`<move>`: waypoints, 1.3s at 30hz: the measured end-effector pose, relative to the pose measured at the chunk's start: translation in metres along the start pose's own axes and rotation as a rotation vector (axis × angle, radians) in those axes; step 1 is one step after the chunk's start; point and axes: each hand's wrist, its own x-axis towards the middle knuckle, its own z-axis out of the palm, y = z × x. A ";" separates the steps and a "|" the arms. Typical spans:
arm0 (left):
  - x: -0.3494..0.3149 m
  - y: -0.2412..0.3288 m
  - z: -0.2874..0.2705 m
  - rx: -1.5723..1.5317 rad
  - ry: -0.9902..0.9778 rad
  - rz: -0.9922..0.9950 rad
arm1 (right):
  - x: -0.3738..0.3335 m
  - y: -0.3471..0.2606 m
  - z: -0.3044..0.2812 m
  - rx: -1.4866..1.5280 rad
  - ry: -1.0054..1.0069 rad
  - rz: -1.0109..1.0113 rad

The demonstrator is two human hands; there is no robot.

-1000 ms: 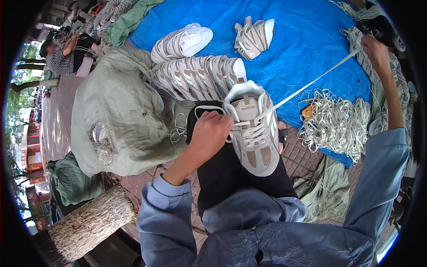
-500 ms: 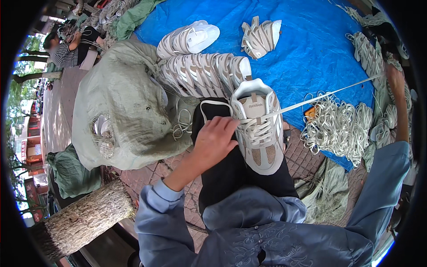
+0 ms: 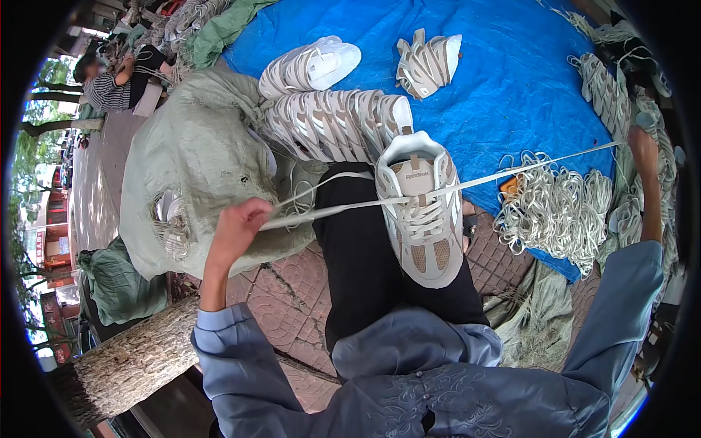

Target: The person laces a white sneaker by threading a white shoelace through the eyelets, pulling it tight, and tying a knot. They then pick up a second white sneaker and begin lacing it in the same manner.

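A beige and white sneaker (image 3: 422, 212) rests on my lap over black trousers, toe toward me. A flat white shoelace (image 3: 511, 174) runs through its upper eyelets and is stretched taut to both sides. My left hand (image 3: 237, 228) is shut on the lace's left end, out to the left of the shoe. My right hand (image 3: 644, 142) grips the other end far out at the right edge of the view, arm stretched.
A row of matching sneakers (image 3: 332, 123) lies on a blue tarp (image 3: 511, 80), with two more pairs (image 3: 310, 64) behind. A pile of white laces (image 3: 555, 212) sits right. A grey-green sack (image 3: 197, 175) bulges left. A log (image 3: 124, 361) lies lower left. Another person (image 3: 109, 80) sits far left.
My left hand left the shoe's tongue and pulled the lace end out to the left. My right hand swung lower and farther right, drawing the lace tight across the shoe.
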 end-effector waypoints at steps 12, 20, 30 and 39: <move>0.007 0.101 0.161 0.111 0.278 0.483 | 0.009 -0.019 -0.018 -0.060 -0.122 0.071; 0.046 0.111 0.149 -0.263 -0.018 0.386 | 0.003 -0.028 -0.008 -0.036 -0.205 0.139; 0.044 0.112 0.139 -0.276 -0.162 0.364 | -0.009 -0.037 -0.002 -0.038 -0.214 0.150; 0.019 0.106 0.156 0.185 0.258 0.601 | -0.009 -0.046 0.001 -0.037 -0.180 0.126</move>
